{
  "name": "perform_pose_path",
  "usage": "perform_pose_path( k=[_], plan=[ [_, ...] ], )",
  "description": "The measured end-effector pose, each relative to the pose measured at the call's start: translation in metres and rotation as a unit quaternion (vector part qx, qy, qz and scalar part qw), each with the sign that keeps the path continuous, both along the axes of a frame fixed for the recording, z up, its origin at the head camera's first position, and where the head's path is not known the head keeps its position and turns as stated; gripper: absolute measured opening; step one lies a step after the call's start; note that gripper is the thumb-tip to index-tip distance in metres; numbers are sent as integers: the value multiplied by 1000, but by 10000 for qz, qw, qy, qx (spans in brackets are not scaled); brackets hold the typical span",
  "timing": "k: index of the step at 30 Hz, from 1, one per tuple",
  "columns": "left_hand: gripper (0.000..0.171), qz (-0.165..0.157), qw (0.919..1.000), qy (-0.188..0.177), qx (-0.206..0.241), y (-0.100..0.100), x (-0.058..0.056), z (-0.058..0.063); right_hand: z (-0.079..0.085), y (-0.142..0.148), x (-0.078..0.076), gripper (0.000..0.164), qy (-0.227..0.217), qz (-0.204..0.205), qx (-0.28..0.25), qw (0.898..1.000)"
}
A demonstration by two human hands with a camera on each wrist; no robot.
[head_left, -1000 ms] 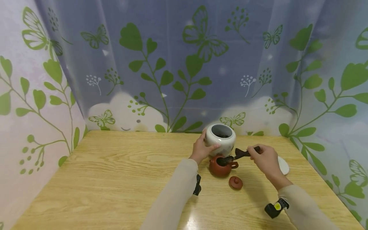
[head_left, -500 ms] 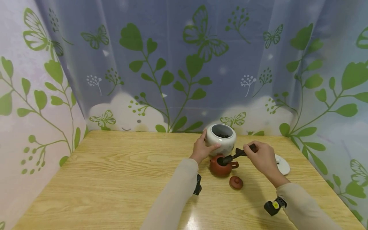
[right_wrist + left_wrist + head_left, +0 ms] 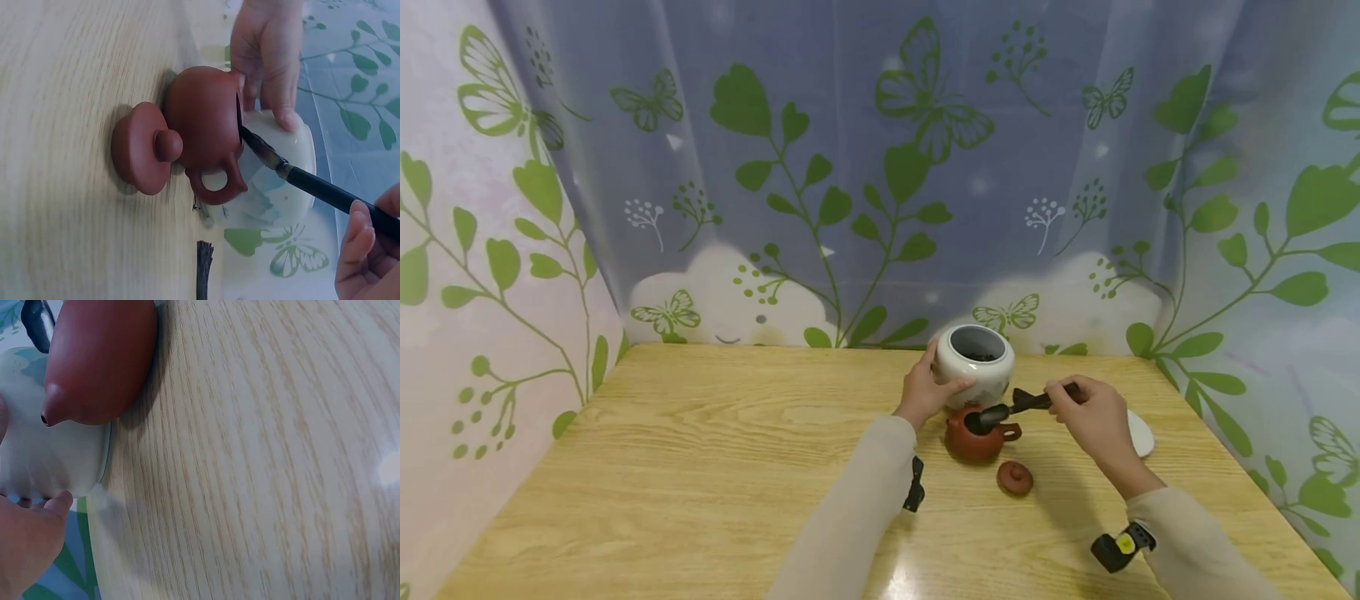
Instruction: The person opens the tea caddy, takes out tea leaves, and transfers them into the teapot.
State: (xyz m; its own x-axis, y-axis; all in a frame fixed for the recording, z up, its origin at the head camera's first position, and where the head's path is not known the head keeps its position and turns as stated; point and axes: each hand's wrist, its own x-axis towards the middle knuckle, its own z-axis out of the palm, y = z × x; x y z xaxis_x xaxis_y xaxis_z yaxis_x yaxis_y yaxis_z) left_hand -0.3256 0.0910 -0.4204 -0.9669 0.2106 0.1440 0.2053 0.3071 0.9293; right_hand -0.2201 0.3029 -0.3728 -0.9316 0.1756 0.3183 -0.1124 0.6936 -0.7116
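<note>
With thumb and fingers spread around its side, my left hand (image 3: 928, 390) grips a white rounded jar (image 3: 973, 382) with dark loose bits inside. My right hand (image 3: 1093, 417) pinches the black handle of a tea scoop (image 3: 319, 189); the scoop's head dips into the mouth of a red-brown clay teapot (image 3: 973, 442). That teapot stands directly in front of the jar, its handle to the right and its spout to the left. Its round lid (image 3: 147, 150) lies knob up on the table near the handle. Whatever is inside the teapot is hidden.
A white lid (image 3: 1141, 435) lies on the wooden table (image 3: 715, 467), partly behind my right hand. A dark brush-like tip (image 3: 204, 265) lies on the table right of the teapot. Patterned curtains (image 3: 880, 192) rise behind and along both sides.
My right hand shifted slightly left, then back right, with the scoop's head staying in the teapot's mouth. The left hand and jar have kept their place.
</note>
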Motion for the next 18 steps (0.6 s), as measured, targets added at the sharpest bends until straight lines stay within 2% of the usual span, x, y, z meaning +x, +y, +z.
perform_pose_path(
  k=[4, 9, 18],
  plan=[
    [94, 5, 10000, 48, -35, 0, 0, 0, -4, 11, 6, 42, -69, -186, -692, 9974],
    [95, 7, 10000, 79, -18, 0, 0, -1, -12, 26, 15, 46, -86, -512, -1271, 9905],
    [95, -21, 10000, -32, -8, 0, -1, -1, -29, 45, 28, 44, -485, -845, -1592, 9824]
  ],
)
